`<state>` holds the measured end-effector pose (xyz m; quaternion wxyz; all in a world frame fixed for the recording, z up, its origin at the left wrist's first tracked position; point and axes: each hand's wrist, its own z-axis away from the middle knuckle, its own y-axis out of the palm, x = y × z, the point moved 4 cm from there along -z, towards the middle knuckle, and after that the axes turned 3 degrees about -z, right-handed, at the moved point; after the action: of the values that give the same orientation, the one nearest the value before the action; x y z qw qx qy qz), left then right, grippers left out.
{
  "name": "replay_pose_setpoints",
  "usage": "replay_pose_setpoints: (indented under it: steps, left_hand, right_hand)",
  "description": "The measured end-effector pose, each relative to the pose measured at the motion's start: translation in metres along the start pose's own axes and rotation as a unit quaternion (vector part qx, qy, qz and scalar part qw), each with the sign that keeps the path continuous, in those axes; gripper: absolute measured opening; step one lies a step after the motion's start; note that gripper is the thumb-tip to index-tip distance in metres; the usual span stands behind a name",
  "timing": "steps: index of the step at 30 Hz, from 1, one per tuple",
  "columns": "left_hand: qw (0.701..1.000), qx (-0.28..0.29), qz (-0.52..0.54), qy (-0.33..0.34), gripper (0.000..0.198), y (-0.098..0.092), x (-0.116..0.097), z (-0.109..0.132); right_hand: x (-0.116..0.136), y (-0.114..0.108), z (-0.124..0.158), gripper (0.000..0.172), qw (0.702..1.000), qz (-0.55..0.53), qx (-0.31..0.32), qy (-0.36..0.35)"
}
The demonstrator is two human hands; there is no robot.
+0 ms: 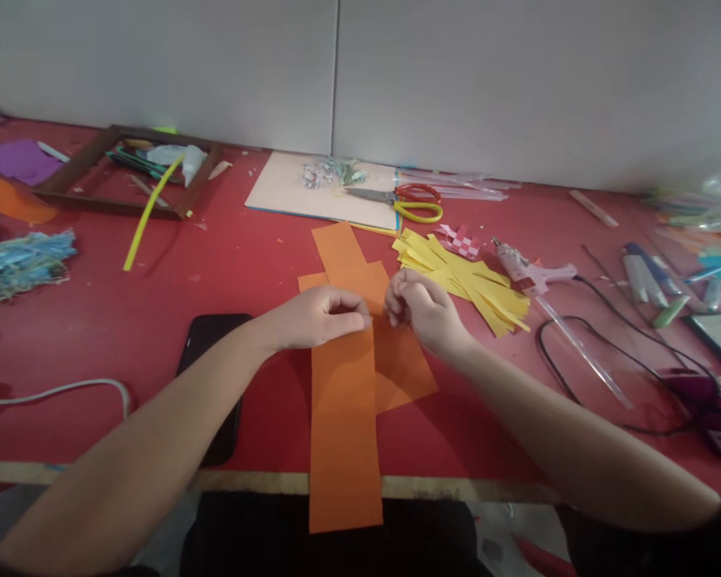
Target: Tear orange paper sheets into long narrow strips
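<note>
The left hand [321,316] is curling nearly closed, pinching the right edge of a long orange paper strip [344,433] between thumb and fingers. That strip is lying on the red counter [156,288], running from far to near and overhanging the near edge. It is crossing a wider orange paper sheet [404,365]. The right hand [421,311] is sitting just right of the strip, fingers curled in tight; whether it is gripping paper cannot be told. A heap of cut yellow paper strips [462,280] is lying right of it.
</note>
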<state>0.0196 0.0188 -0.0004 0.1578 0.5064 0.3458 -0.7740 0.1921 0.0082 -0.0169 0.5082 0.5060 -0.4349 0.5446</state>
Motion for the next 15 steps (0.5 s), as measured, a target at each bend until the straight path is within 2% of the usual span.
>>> replay_pose_setpoints:
  steps: [2, 4, 6, 9, 12, 15]
  left_hand:
    - [1.0, 0.004, 0.001, 0.003, 0.02, -0.001, -0.002, 0.001]
    - [1.0, 0.017, -0.004, 0.009, 0.021, -0.001, -0.004, 0.001]
    - [0.999, 0.033, -0.006, 0.009, 0.024, -0.001, -0.006, 0.002]
    - [0.999, 0.04, 0.001, 0.011, 0.027, 0.0, -0.006, 0.002]
    - [0.999, 0.042, 0.014, 0.019, 0.026, 0.0, -0.005, 0.003]
    - [0.999, 0.039, 0.021, 0.02, 0.027, 0.0, -0.003, 0.004]
  right_hand:
    - [0.004, 0.01, -0.013, 0.019, 1.0, 0.008, 0.025, 0.015]
    - [0.012, 0.023, -0.034, 0.025, 0.998, 0.036, 0.044, -0.011]
    - [0.021, 0.038, -0.06, 0.03, 0.993, 0.1, 0.034, -0.052]
    - [0.028, 0.063, -0.101, 0.029, 0.963, 0.246, 0.023, -0.109]
    - [0.026, 0.087, -0.127, 0.012, 0.929, 0.326, 0.044, -0.168]
    - [0.022, 0.097, -0.136, 0.023, 0.907, 0.36, 0.063, -0.21]
